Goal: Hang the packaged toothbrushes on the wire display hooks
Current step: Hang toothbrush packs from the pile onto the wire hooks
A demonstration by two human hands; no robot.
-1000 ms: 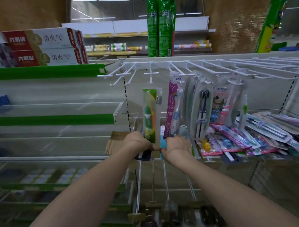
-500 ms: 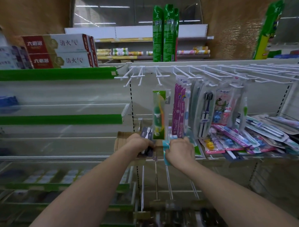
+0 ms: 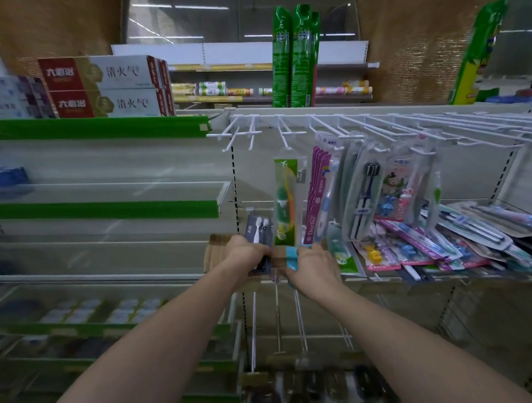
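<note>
Wire display hooks [image 3: 362,127]: white row across top of bay. Left-end prongs bare; right of them hung packs, incl. purple pack [image 3: 316,196] and black-brush blister [image 3: 362,194]. No change in what hung vs 1 s ago.

Shelf [image 3: 381,280] under hooks: loose heap of packaged toothbrushes [image 3: 437,242], unhung. Most stock appeared pending; task judged early-to-mid.

Green pack [image 3: 286,200]: hung on hook just left of purple pack, same as 1 s ago.

Dark pack [image 3: 258,232], two white brush heads: was low and mostly hidden behind left hand [image 3: 245,252] 1 s ago; stood upright above the knuckles at this point, gripped at its lower end. Judged next item for a bare left prong; not yet lifted to hook height.

Right hand [image 3: 313,266]: fingers curled on teal pack [image 3: 291,255], edge only visible, at shelf lip as before.
</note>
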